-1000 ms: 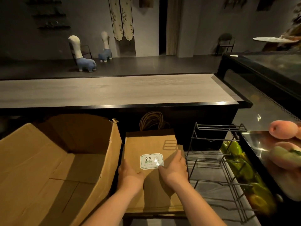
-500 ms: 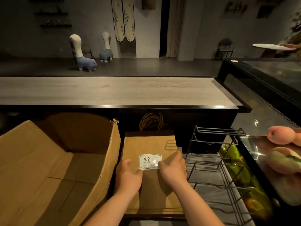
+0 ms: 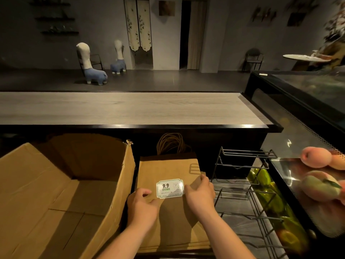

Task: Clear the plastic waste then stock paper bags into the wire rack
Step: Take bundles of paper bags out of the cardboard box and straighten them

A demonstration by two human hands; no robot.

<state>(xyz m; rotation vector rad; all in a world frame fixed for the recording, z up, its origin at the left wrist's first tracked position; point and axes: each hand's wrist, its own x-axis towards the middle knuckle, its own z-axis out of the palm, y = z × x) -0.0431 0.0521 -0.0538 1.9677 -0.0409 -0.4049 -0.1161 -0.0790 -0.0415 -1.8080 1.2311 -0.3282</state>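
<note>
A stack of flat brown paper bags (image 3: 168, 171) lies in front of me, twine handles bunched at its far end and a white "9.9" label (image 3: 169, 188) on the top bag. My left hand (image 3: 142, 204) sits on the stack's left side with curled fingers pinching the top bag's edge. My right hand (image 3: 200, 192) grips the right edge of the top bag beside the label. The black wire rack (image 3: 242, 186) stands just right of the stack, its slots holding nothing. No plastic waste shows.
A large open cardboard box (image 3: 61, 195) stands left of the bags. A wooden counter (image 3: 121, 107) runs across behind. On the right is a glass display case (image 3: 298, 113) with peaches (image 3: 315, 157) and green fruit (image 3: 265, 179) beside the rack.
Both hands slid outward from the middle of the top bag to its side edges, and the fingers have curled onto the paper. The stack has not moved.
</note>
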